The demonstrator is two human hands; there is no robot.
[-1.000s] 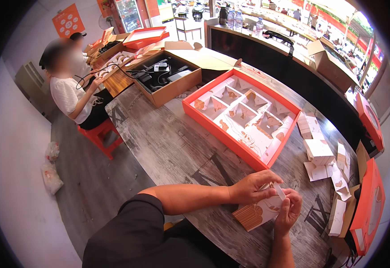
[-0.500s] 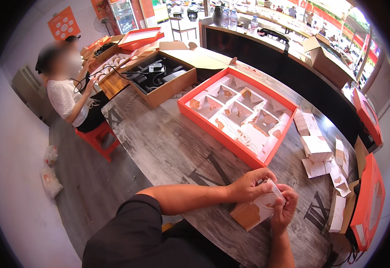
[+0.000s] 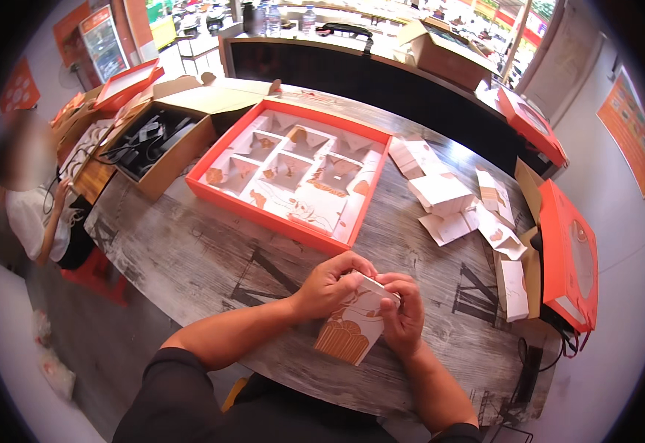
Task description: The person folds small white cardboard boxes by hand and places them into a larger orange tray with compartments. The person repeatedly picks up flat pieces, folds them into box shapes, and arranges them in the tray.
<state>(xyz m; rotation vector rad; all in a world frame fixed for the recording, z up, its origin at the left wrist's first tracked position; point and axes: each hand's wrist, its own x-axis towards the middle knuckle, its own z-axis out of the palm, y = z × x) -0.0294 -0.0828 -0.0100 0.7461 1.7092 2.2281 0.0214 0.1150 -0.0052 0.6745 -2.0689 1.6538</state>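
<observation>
Just above the near side of the table, a small white carton with orange-brown print is held between my two hands. My left hand pinches its upper left edge. On the other side, my right hand grips the upper right edge, thumb on the printed face. The fingers of both hands meet along the carton's top, partly hiding it. Beyond my hands lies a large red tray box, divided inside by white printed partitions into several compartments.
Several small white cartons lie loosely to the right, beside a red box with an oval window. At left, a brown box holds black devices and cables. A seated person works beyond it. A black divider borders the table's far side.
The view has turned to the right, so the table's things appear further left. Both hands still hold the carton at its top edge.
</observation>
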